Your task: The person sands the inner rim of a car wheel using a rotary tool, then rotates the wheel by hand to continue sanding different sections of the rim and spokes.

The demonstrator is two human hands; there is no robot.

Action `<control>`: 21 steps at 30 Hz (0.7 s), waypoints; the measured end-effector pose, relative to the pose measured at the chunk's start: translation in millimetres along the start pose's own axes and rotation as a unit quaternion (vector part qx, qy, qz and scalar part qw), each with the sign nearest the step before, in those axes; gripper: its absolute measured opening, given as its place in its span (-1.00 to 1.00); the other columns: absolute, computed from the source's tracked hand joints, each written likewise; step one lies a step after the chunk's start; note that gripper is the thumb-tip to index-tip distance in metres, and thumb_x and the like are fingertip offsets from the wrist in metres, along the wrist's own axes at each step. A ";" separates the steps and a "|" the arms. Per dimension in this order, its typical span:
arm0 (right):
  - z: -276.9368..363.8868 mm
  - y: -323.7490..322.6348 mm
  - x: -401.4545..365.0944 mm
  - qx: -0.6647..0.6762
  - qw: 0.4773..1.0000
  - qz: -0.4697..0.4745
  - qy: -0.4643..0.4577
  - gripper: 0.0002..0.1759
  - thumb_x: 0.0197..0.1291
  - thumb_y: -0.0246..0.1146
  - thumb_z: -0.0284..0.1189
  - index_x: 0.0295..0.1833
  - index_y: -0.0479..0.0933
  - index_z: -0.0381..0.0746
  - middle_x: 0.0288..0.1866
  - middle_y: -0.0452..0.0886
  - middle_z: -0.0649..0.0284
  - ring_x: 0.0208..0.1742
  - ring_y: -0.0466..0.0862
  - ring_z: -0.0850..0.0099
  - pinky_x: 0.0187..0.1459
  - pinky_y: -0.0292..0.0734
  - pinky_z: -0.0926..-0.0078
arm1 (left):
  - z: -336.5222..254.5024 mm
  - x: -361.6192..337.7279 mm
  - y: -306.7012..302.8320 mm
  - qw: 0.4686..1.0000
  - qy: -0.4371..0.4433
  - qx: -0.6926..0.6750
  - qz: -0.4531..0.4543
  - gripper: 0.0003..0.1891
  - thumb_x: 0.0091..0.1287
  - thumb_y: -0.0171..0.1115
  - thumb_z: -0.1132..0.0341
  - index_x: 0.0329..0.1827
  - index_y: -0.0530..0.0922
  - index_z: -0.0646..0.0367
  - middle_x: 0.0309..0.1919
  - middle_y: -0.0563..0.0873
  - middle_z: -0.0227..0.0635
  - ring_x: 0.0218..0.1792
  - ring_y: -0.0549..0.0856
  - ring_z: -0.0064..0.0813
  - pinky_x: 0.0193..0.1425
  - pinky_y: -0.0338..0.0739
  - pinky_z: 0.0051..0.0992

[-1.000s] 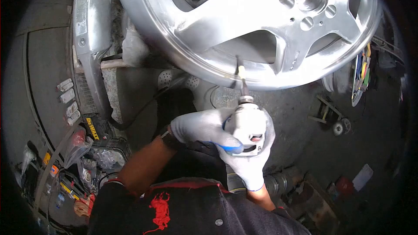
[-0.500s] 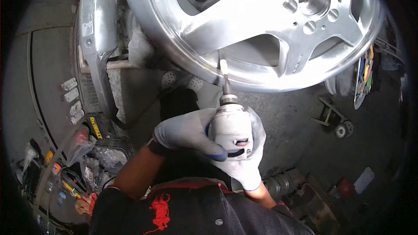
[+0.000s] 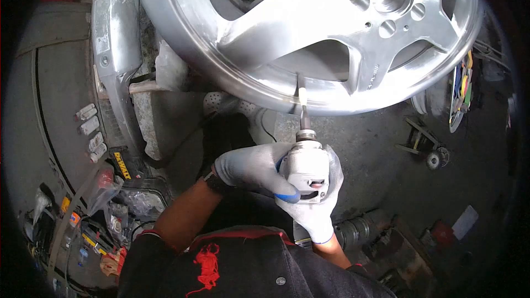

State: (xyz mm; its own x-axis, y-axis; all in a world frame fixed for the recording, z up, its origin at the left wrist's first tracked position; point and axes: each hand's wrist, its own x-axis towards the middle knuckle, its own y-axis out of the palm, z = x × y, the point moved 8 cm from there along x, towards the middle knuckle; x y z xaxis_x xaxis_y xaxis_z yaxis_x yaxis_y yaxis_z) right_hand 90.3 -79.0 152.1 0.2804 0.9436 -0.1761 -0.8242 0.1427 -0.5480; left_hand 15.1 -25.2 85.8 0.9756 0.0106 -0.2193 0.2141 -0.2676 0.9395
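Both my gloved hands hold a white die grinder (image 3: 307, 168), its shaft pointing away from me. My left hand (image 3: 248, 168), in a grey-white glove with blue fingertips, wraps its left side, thumb across the body. Cupped round the right side and underside is my right hand (image 3: 323, 209); some of its fingers are hidden by the tool. The slim pale bit (image 3: 302, 96) at the grinder's end overlaps the near lip of a shiny silver alloy wheel (image 3: 281, 33). This wheel has broad spokes and a centre bore.
A scuffed silver metal part (image 3: 117, 30) stands at the left, with several small white containers (image 3: 88, 126) on the floor below it. A DeWalt box (image 3: 122, 166) and cluttered tools lie lower left. Coloured discs (image 3: 459, 94) and a small wheeled frame (image 3: 422, 143) are at the right.
The die grinder and both hands have shifted right along the wheel's near lip. In view, the wheel sits slightly farther left. Both hands keep their hold.
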 end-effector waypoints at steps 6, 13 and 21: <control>6.2 24.6 16.7 0.088 0.995 0.003 0.047 0.05 -0.22 0.69 -0.37 0.40 0.26 -0.27 0.13 0.62 -0.11 0.01 0.75 0.05 0.00 0.70 0.19 | -18.7 -35.5 -3.8 0.997 -0.003 0.058 -0.044 -0.22 -0.14 0.62 0.42 0.25 0.48 0.23 0.04 0.70 -0.35 0.06 0.65 -0.53 0.24 0.55 -0.42; 18.4 23.0 8.8 0.072 0.995 -0.044 -0.058 0.05 -0.21 0.68 -0.37 0.40 0.24 -0.31 0.12 0.61 -0.15 0.00 0.76 0.02 -0.02 0.70 0.19 | -17.6 -35.5 -2.5 0.996 -0.012 0.081 -0.048 -0.21 -0.16 0.64 0.40 0.24 0.48 0.22 0.05 0.70 -0.34 0.07 0.65 -0.54 0.24 0.55 -0.42; 34.3 23.2 23.2 0.016 0.997 -0.013 -0.073 0.09 -0.24 0.71 -0.32 0.41 0.25 -0.32 0.14 0.60 -0.13 0.04 0.75 0.10 0.02 0.69 0.23 | -27.3 -42.3 -0.9 0.997 0.034 0.053 -0.042 -0.34 0.03 0.56 0.44 0.25 0.49 0.27 0.02 0.70 -0.33 0.00 0.67 -0.55 0.09 0.65 -0.49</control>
State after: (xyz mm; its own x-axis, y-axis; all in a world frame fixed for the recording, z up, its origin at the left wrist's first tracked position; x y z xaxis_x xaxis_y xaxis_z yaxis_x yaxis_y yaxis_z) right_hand 60.8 -43.6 163.3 0.2304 0.9723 -0.0400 -0.8335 0.1759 -0.5238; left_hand -25.1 0.9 101.4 0.9560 0.1013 -0.2754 0.2932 -0.3626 0.8846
